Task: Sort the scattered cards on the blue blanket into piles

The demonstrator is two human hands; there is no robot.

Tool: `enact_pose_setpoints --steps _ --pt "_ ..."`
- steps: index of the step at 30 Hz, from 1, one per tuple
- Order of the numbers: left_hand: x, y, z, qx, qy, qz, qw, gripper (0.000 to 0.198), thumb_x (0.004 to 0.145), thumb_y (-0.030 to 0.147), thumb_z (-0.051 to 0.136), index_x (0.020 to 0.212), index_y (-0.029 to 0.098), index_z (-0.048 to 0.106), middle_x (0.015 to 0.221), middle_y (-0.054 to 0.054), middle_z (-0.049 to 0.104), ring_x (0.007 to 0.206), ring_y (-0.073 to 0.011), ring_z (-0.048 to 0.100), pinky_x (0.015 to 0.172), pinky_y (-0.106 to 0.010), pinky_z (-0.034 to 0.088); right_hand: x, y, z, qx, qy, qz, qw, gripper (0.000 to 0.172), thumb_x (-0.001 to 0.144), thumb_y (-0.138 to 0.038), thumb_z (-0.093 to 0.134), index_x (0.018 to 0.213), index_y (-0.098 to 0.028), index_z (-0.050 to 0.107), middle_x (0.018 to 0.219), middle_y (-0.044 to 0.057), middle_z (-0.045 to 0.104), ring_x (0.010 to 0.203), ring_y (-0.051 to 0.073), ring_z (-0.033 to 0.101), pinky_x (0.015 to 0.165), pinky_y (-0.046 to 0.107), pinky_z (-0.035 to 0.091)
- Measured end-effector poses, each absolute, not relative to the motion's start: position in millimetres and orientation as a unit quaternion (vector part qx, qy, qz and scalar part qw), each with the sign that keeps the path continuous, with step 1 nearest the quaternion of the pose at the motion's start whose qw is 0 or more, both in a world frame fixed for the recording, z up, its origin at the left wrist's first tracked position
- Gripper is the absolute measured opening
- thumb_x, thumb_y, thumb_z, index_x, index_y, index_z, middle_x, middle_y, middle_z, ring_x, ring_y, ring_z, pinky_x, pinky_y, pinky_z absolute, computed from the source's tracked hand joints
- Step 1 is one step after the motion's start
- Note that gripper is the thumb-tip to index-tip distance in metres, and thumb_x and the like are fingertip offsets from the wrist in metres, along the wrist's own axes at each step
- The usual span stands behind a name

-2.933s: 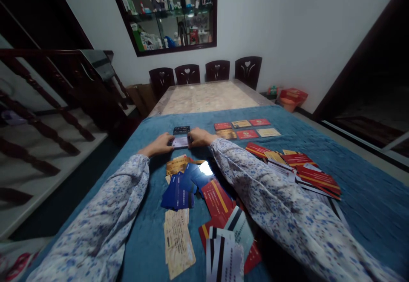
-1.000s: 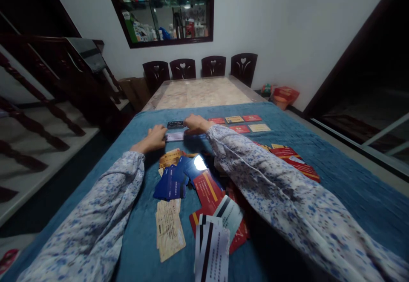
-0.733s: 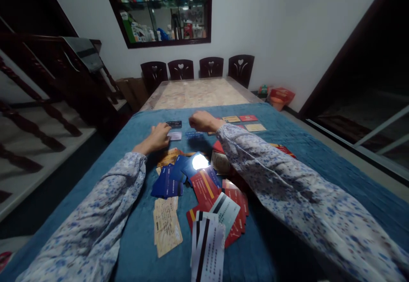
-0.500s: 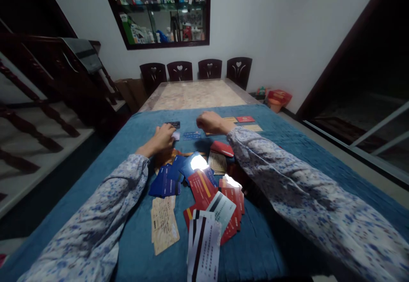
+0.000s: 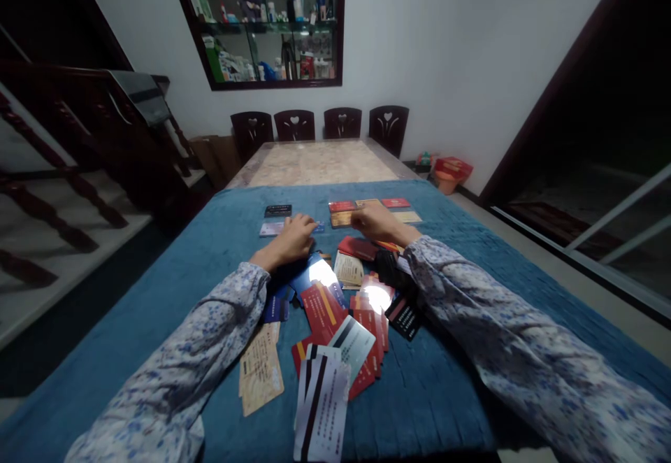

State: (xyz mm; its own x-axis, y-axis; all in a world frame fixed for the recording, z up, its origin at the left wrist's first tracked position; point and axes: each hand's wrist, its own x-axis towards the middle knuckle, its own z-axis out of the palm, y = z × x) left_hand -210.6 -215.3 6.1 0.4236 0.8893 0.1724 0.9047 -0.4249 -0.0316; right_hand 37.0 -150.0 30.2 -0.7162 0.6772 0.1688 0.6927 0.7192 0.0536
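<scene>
I have the left hand [image 5: 292, 238] near the center of the frame, its fingers bent and close together over a blue card [image 5: 321, 226] whose left part they cover; I can't tell whether the fingertips are pinching it or only resting there. Just left of that hand lies a lavender card [image 5: 271, 229], with a black card [image 5: 277, 210] directly above it. My right hand [image 5: 381, 223], a little right of center, has its fingers curled inward beside the gold card [image 5: 340, 220]; its fingertips are hidden from me, so I can't tell whether they hold anything. Around it I see a red card [image 5: 342, 206] and a yellow card [image 5: 368, 202] along the top, another red one at upper right, and a cream card [image 5: 409, 217] just right of the knuckles. Below the hands, loose piles overlap toward the bottom center: red cards [image 5: 321, 309] in the middle, cream striped-text cards [image 5: 262, 372] at lower left, a pale green card [image 5: 354, 340], and white magnetic-stripe cards [image 5: 323, 407] at the bottom edge. Everything lies on a blue cloth [image 5: 435, 393], with four dark chairs [image 5: 342, 124] beyond the table's far end.
</scene>
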Motion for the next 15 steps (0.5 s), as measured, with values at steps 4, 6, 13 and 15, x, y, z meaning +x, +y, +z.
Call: enact_pose_setpoints --steps 4,6,13,15 --pt "-191.5 -216.1 1.6 -0.854 -0.514 -0.078 0.04 0.033 0.093 0.018 0.054 0.123 0.017 0.067 0.134 -0.016 0.062 0.125 -0.0327 0.051 0.102 -0.053 0.043 52.8 -153.1 17.6 -0.394 -0.916 -0.043 0.065 0.022 0.087 -0.009 0.059 0.093 -0.017 0.079 0.097 0.011 0.078 0.089 0.021 0.066 0.07 0.029 0.035" --pt "-183.1 -214.7 -2.2 -0.861 -0.501 -0.077 0.031 0.035 0.093 0.017 0.052 0.125 0.017 0.066 0.134 -0.017 0.063 0.126 -0.0332 0.05 0.102 -0.054 0.043 60.0 -155.0 9.5 -0.406 -0.91 -0.041 0.075 0.021 0.089 -0.012 0.059 0.093 -0.018 0.079 0.095 0.01 0.077 0.091 0.022 0.065 0.071 0.029 0.035" --pt "-153.7 -211.4 -14.9 -0.878 -0.473 -0.068 0.001 0.033 0.097 0.02 0.049 0.126 0.019 0.065 0.139 -0.015 0.063 0.13 -0.0342 0.046 0.107 -0.059 0.04 77.6 -162.8 -17.1 -0.392 -0.914 -0.029 0.099 0.018 0.094 -0.031 0.067 0.097 -0.018 0.078 0.101 0.012 0.074 0.096 0.024 0.062 0.077 0.031 0.04" --pt "-146.8 -211.4 -17.1 -0.882 -0.468 -0.064 -0.003 0.033 0.099 0.021 0.047 0.126 0.019 0.065 0.142 -0.015 0.062 0.133 -0.0344 0.045 0.108 -0.06 0.039 79.6 -165.5 -22.3 -0.393 -0.914 -0.026 0.097 0.022 0.097 -0.036 0.064 0.098 -0.018 0.078 0.104 0.012 0.074 0.099 0.024 0.06 0.079 0.032 0.04"
